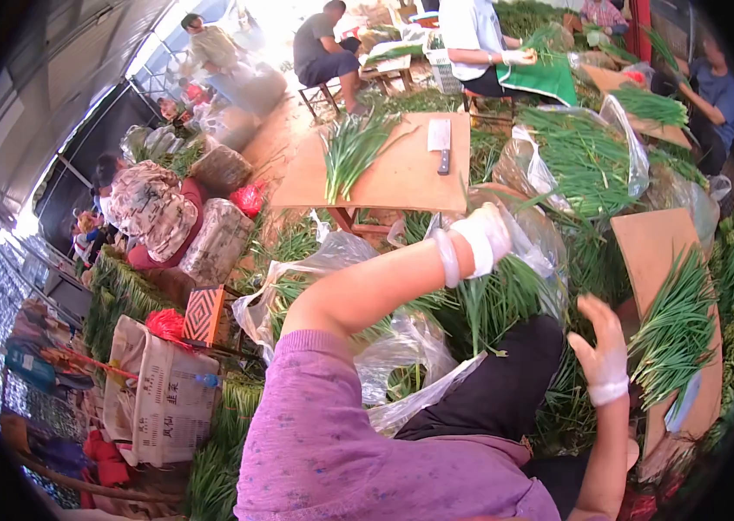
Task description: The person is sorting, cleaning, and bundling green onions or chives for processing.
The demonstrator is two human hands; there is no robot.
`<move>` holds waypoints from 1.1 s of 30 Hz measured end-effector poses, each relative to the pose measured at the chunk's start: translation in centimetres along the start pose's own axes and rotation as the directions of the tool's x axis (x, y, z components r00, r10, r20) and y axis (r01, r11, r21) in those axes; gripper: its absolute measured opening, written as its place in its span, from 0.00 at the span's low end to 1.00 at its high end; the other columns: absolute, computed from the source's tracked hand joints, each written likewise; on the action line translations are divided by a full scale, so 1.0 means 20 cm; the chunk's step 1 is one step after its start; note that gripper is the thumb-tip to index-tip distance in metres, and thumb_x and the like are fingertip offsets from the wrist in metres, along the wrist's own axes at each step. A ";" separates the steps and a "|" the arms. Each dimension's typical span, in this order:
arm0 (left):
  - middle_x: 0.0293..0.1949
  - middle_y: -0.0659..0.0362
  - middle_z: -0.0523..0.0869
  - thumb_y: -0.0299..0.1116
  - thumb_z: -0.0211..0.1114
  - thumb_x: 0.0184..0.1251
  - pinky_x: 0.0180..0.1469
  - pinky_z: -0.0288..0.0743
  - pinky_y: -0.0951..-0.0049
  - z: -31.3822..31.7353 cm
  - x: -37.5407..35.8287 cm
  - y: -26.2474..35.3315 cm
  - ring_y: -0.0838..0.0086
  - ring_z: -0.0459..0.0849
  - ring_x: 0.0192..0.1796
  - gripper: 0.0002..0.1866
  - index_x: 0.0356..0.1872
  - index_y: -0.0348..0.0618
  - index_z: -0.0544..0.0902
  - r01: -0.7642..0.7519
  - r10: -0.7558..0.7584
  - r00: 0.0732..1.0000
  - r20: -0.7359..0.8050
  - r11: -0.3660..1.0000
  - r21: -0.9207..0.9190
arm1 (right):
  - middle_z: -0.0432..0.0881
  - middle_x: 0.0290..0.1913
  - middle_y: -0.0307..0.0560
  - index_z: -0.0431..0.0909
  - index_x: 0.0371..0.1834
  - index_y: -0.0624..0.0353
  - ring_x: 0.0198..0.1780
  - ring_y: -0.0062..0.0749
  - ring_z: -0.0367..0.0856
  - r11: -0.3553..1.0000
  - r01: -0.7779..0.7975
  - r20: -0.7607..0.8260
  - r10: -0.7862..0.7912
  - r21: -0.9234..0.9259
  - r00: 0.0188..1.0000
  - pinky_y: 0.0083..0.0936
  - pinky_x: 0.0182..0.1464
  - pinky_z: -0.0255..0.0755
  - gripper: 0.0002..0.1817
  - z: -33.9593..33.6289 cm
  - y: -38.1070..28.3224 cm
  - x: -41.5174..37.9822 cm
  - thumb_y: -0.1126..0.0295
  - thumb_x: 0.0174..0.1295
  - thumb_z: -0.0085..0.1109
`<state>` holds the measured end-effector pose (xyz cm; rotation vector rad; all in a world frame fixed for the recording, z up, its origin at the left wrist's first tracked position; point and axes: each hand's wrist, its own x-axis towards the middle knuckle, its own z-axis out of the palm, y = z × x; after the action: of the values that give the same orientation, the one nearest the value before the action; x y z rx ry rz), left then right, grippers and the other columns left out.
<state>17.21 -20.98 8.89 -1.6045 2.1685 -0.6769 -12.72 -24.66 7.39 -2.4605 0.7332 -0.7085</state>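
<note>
My left hand [486, 238], in a white covering, reaches across in front of me over an open plastic bag of Chinese chives [497, 304]. Its fingers are turned away and hidden, so a grip cannot be made out. My right hand [601, 347], wrapped in white at palm and wrist, is raised beside my knee. Its thumb and fingers are apart, with nothing between them. Close on its right, a bundle of green chives [678, 317] lies on a tilted wooden board [658, 243]. A light blue flat thing [684, 404] lies at the board's lower end.
Ahead, a low wooden table [297, 182] holds loose chives [354, 156] and a cleaver [441, 146]. A large bag of chives [579, 156] stands at the right. A white crate [174, 404] and patterned box [202, 314] are on my left. Several people sit around working.
</note>
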 end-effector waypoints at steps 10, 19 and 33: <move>0.27 0.58 0.81 0.34 0.59 0.47 0.45 0.73 0.64 -0.82 0.12 0.23 0.68 0.81 0.36 0.07 0.25 0.44 0.80 -0.298 0.260 0.893 -0.367 0.953 -0.050 | 0.81 0.45 0.58 0.77 0.48 0.62 0.49 0.46 0.79 0.855 -0.027 -0.321 0.223 0.517 0.921 0.34 0.52 0.70 0.28 0.16 -0.11 0.09 0.59 0.45 0.71; 0.63 0.45 0.66 0.36 0.65 0.54 0.66 0.57 0.63 -0.96 0.28 0.54 0.56 0.64 0.66 0.37 0.64 0.34 0.62 -0.471 -0.260 0.749 -0.610 0.438 -0.765 | 0.80 0.28 0.39 0.77 0.41 0.64 0.30 0.18 0.76 0.437 0.015 -0.271 0.530 0.899 0.803 0.18 0.35 0.70 0.15 -0.29 0.01 -0.33 0.66 0.54 0.62; 0.52 0.46 0.79 0.35 0.52 0.66 0.67 0.54 0.61 -0.76 0.35 0.99 0.60 0.71 0.61 0.15 0.40 0.30 0.80 -0.318 -0.262 0.939 -0.222 -0.422 -0.849 | 0.83 0.36 0.48 0.78 0.46 0.58 0.37 0.33 0.81 0.585 -0.283 0.020 0.414 0.760 0.910 0.26 0.42 0.73 0.24 -0.01 0.17 -0.59 0.52 0.52 0.61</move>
<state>-8.62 -20.45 10.01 -1.8546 3.1384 2.1212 -22.62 -20.18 1.57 -1.4443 0.7539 -0.8410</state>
